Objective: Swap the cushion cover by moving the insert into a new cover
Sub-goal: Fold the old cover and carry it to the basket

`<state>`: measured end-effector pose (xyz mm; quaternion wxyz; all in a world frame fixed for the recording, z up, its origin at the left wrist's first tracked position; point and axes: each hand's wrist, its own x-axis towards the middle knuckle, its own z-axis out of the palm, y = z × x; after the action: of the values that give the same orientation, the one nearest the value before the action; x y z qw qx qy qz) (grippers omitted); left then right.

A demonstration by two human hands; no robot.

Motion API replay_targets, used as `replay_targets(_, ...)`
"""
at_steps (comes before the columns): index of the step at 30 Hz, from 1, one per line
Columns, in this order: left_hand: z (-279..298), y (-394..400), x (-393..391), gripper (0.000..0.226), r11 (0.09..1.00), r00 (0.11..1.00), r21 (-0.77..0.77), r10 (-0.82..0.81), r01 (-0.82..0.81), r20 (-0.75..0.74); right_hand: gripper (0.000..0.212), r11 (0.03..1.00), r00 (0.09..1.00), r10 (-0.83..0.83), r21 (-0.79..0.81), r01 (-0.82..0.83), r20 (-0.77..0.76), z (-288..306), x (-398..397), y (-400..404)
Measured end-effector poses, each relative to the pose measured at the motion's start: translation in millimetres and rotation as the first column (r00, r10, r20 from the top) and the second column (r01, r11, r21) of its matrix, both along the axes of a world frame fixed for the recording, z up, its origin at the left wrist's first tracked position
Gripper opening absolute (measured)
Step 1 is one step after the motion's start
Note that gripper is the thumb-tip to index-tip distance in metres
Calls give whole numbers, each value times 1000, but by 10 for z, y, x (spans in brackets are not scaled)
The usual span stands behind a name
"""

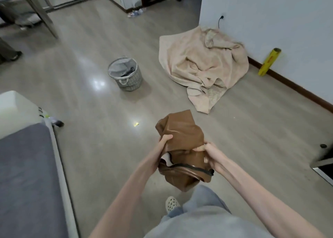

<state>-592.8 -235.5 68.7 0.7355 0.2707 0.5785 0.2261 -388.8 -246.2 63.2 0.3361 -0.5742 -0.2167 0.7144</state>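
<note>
Two hands hold one brown cover (182,146) in the air in front of the person, above the floor (100,111) and just ahead of the person's foot. The cover hangs limp and crumpled, with no visible bulk inside; its dark zipper (191,168) runs along the lower, nearer edge and appears open, showing a pale lining. The step in hand is judged to be preparation of an empty cover, either freshly stripped or about to be filled; which of the two cannot be told. No insert is identifiable in view. The left hand (164,140) reaches forward with the arm extended, fingers curled over the upper left fold and clamped on it. The right hand (207,150) grips the right edge, fingers closed on the material, wrist bent inward. The next move likely calls for spreading the zipper mouth wide with both hands and locating the insert. A beige blanket (201,66) and a basket (125,74) lie well apart on the floor.
</note>
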Motion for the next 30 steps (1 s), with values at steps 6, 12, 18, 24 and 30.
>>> replay_targets(6, -271, 886, -119, 86, 996, 991, -78, 51, -41, 126, 33, 996, 987, -88, -23, 91, 135, -248, -223, 898)
replay_targets(12, -478, 2051, -448, 80, 991, 981, -98, 104, -89, 164, 43, 999, 991, -27, -38, 32, 129, -355, -507, 2218)
replay_targets(18, -408, 3142, -916, 75, 989, 976, -148, 22, 11, 217, 44, 998, 992, 60, -43, -56, 109, -252, -857, 3498)
replay_targets(24, -452, 4011, -1316, 74, 964, 952, -176, 232, -198, 198, 31, 982, 973, 186, -47, -181, 139, -161, -1357, 4583)
replay_targets(30, -630, 4916, -1873, 61, 930, 906, -146, 364, -339, 217, 33, 978, 964, 210, -26, -209, 161, -182, -2005, 5574)
